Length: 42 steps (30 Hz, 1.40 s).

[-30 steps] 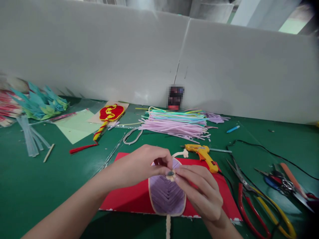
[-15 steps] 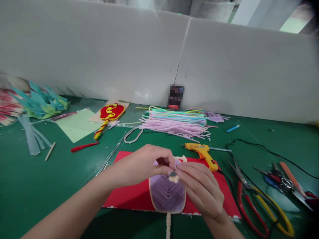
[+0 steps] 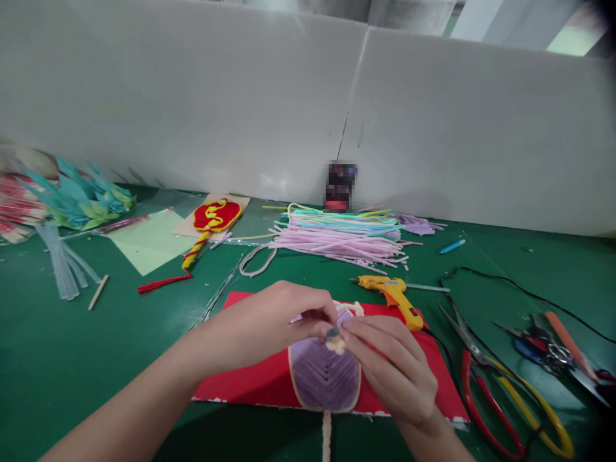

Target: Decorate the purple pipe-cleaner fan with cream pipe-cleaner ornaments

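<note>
Flower (image 3: 337, 346) sits at the fingertips of the left hand (image 3: 293, 314) and right hand (image 3: 402, 369), both pinched narrow on it. It looks light, soft and easily squashed, so its rim seems the best hold. Just below the fingers lies the fan (image 3: 325, 380), on a red sheet (image 3: 245, 369); beyond them, right, the glue gun (image 3: 395, 295). Farther off, a dark item (image 3: 340, 186) is pixelated; no writing is readable.
</note>
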### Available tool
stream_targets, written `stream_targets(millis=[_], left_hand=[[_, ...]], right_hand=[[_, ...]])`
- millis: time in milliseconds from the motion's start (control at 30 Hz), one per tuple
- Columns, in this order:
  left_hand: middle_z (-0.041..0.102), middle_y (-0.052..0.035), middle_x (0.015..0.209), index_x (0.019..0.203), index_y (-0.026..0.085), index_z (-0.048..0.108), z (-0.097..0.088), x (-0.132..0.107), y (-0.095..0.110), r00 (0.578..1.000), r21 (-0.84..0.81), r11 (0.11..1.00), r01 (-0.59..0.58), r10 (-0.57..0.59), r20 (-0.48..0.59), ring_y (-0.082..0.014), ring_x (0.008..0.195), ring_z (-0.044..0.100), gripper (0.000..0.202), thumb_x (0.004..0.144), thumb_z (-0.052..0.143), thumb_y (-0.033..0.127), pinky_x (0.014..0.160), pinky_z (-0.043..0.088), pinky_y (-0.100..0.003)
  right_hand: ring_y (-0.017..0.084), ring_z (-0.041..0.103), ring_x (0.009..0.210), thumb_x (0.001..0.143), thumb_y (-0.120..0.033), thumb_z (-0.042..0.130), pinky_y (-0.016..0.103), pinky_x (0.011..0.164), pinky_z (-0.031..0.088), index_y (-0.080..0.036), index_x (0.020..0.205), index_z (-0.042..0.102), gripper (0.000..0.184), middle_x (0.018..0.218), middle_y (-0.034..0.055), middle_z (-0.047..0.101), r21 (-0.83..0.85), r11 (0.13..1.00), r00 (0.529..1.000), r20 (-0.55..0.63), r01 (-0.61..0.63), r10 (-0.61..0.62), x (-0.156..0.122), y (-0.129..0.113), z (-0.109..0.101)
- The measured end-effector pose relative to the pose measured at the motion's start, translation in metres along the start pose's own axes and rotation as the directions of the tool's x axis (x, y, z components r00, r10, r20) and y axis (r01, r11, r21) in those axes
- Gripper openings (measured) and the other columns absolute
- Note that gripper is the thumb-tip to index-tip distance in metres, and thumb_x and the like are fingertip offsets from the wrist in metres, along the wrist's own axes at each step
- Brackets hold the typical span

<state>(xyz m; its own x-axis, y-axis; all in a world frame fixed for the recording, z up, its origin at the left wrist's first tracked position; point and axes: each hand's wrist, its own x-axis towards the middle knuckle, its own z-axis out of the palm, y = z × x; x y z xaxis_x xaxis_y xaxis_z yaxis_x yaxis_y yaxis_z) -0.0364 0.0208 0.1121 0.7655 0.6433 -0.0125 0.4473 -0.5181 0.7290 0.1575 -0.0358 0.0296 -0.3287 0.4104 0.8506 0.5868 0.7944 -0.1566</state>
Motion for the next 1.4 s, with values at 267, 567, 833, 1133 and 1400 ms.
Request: stream_targets(millis=[267, 567, 833, 1133, 1400], left_hand=[[0.057, 0.0031, 0.073, 0.078, 0.018, 0.055, -0.001, 0.003, -0.004, 0.994, -0.157, 0.988, -0.005, 0.023, 0.109, -0.0082, 0.067, 0.049, 0.007, 0.081, 0.049, 0.020, 0.060, 0.036, -0.018], [0.055, 0.0021, 0.072, 0.076, 0.016, 0.051, 0.007, 0.004, 0.000, 0.992, -0.328, 0.939, 0.105, -0.077, 0.098, -0.0085, 0.067, 0.048, 0.008, 0.081, 0.047, 0.021, 0.059, 0.038, -0.019], [0.052, 0.0025, 0.070, 0.075, 0.016, 0.049, 0.014, 0.005, 0.000, 0.981, -0.377, 0.906, 0.193, -0.171, 0.091, -0.0082, 0.064, 0.048, 0.013, 0.082, 0.045, 0.026, 0.058, 0.039, -0.019], [0.057, 0.0022, 0.078, 0.080, 0.019, 0.052, 0.010, 0.000, 0.001, 0.988, -0.107, 0.986, 0.128, -0.136, -0.072, -0.0098, 0.069, 0.050, 0.022, 0.089, 0.033, 0.027, 0.059, 0.039, -0.020], [0.061, 0.0006, 0.096, 0.095, 0.023, 0.057, 0.009, 0.004, 0.001, 0.988, 0.169, 0.984, 0.047, -0.020, -0.156, -0.0127, 0.085, 0.056, 0.020, 0.086, 0.040, 0.024, 0.071, 0.042, -0.022]], right_hand=[[0.021, 0.061, 0.094, 0.076, -0.006, 0.059, 0.034, 0.073, 0.055, -0.013, 0.107, 0.060, 0.033, 0.095, 0.0085, 0.068, 0.022, 1.000, 1.000, 0.027, 0.010, -0.011, 0.003, -0.005, -0.001], [0.022, 0.062, 0.092, 0.076, -0.008, 0.058, 0.035, 0.072, 0.056, -0.014, 0.109, 0.059, 0.033, 0.098, 0.0078, 0.067, -0.020, 1.000, 1.000, -0.019, -0.016, 0.015, -0.001, -0.005, -0.003], [0.022, 0.061, 0.093, 0.076, -0.004, 0.057, 0.036, 0.072, 0.054, -0.014, 0.110, 0.058, 0.035, 0.098, 0.0087, 0.067, -0.013, 0.999, 0.998, -0.048, -0.034, 0.033, 0.001, -0.006, -0.002], [0.022, 0.060, 0.089, 0.074, -0.002, 0.056, 0.038, 0.069, 0.053, -0.017, 0.105, 0.061, 0.035, 0.095, 0.0084, 0.065, 0.148, 0.982, 0.986, -0.097, -0.119, 0.134, 0.002, -0.003, 0.006], [0.014, 0.058, 0.067, 0.071, -0.012, 0.064, 0.027, 0.060, 0.049, -0.020, 0.072, 0.064, 0.009, 0.068, 0.0007, 0.062, 0.526, 0.574, 0.695, 0.048, -0.628, 0.717, 0.006, 0.008, 0.029]])
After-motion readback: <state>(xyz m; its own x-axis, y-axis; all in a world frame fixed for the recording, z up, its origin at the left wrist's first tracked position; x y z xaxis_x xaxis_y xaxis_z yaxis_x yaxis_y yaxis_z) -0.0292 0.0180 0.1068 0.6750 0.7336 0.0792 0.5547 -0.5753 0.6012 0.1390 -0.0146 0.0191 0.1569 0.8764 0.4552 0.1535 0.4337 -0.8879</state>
